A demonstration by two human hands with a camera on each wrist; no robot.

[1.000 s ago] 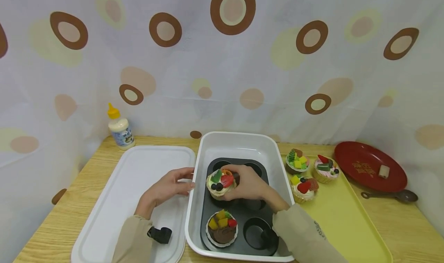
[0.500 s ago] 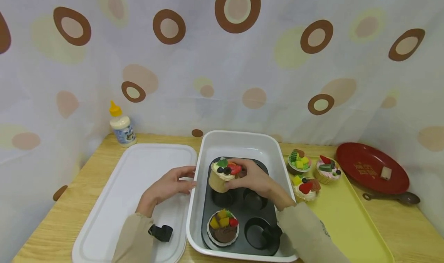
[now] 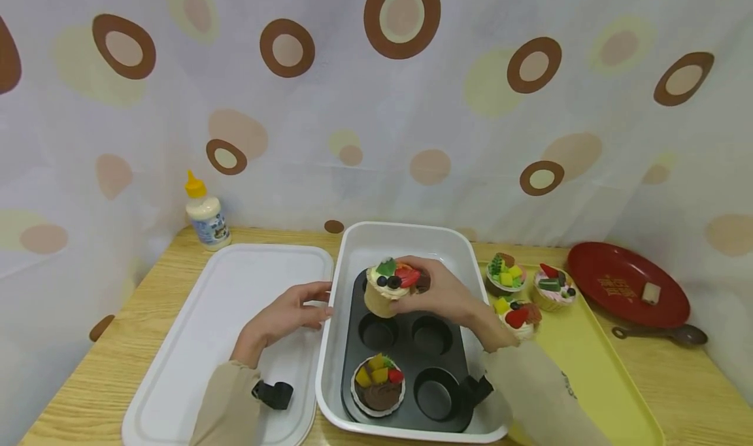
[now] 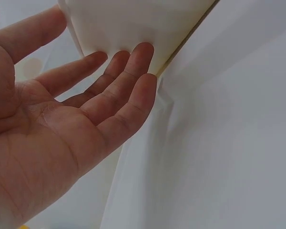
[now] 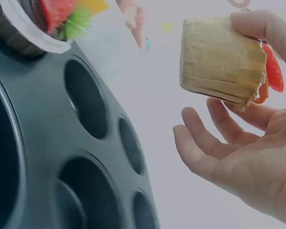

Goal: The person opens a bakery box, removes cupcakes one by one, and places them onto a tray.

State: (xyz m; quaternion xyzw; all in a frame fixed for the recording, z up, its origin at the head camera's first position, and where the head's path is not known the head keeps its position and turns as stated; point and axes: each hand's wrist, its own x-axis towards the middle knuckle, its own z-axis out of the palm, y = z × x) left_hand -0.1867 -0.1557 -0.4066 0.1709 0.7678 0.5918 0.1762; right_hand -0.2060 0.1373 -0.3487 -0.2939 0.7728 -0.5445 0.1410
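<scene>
My right hand pinches a fruit-topped cupcake between thumb and fingers, above the dark muffin tin. In the right wrist view, the cupcake's tan wrapper hangs clear of the tin, slightly tilted. Another cupcake, with chocolate and yellow fruit, sits in the tin's near left cup. The tin lies in a white tub. My left hand is at the tub's left side with relaxed fingers; the left wrist view shows its fingertips against the white wall.
A white tray lies left, with a squeeze bottle behind it. On the right, several cupcakes stand on a yellow tray. Beyond are a red plate and a dark spoon.
My right hand has raised the fruit-topped cupcake from low over the tin's left cups and moved it slightly right and away from me. My left hand has stayed at the tub's side.
</scene>
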